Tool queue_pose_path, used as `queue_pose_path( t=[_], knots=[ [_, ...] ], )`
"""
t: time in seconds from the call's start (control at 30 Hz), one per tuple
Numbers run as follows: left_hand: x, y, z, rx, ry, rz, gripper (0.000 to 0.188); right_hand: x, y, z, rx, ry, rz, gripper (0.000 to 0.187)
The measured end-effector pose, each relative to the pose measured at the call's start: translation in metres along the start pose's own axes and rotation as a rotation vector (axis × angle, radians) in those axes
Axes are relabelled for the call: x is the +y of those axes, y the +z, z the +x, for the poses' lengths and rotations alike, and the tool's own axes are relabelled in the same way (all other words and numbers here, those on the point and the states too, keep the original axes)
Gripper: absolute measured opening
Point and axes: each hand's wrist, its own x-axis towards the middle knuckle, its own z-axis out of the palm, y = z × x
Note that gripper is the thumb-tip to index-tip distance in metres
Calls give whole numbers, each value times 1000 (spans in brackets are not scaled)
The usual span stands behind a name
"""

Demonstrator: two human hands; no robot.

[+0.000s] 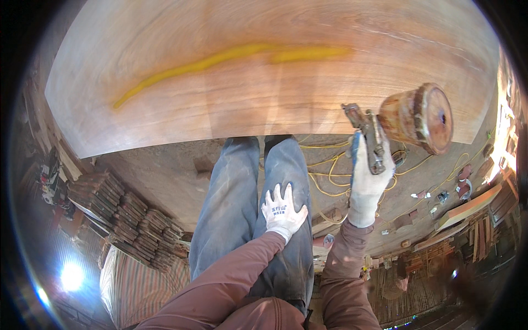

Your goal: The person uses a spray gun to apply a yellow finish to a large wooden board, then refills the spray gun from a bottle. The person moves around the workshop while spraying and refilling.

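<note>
A spray gun [367, 129] with a stained, round paint cup [410, 116] is in my right hand [369, 179], which wears a white and blue glove. The gun is over the near right edge of a large wooden panel [308, 104]. Across that panel runs a wavy yellow paint streak [203, 65], with a shorter band beside its right end. My left hand [284, 210], in a similar glove, rests with spread fingers on my thigh in blue trousers [225, 198]. It holds nothing.
Yellow hose [334, 170] lies looped on the ground under my right arm. Stacked boards or tiles [126, 217] stand at the left, near a striped sheet [144, 291]. Timber pieces [469, 208] and small scraps lie at the right.
</note>
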Motion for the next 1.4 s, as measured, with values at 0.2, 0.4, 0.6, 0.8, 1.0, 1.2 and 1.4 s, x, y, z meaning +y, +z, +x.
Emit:
queue_pose_path(
  t=[0.2,0.4,0.6,0.8,1.0,1.2,1.4],
  knots=[
    [2,0,-1,9,-7,-12,89,9,-22,19,221,-126,18,36],
    [4,3,0,20,-3,0,89,-4,-16,20,76,-133,-88,41],
    [9,5,0,24,-5,12,89,-14,-1,18,-106,-32,7,43],
    [13,2,0,16,-19,13,89,-15,-8,28,14,-57,60,41],
    [11,8,0,77,11,15,92,-5,-36,40,139,-38,43,36],
    [12,9,1,75,10,12,92,-1,-44,41,256,-155,-65,38],
    [12,12,0,76,11,14,92,-7,-36,32,75,-66,46,31]
  ],
)
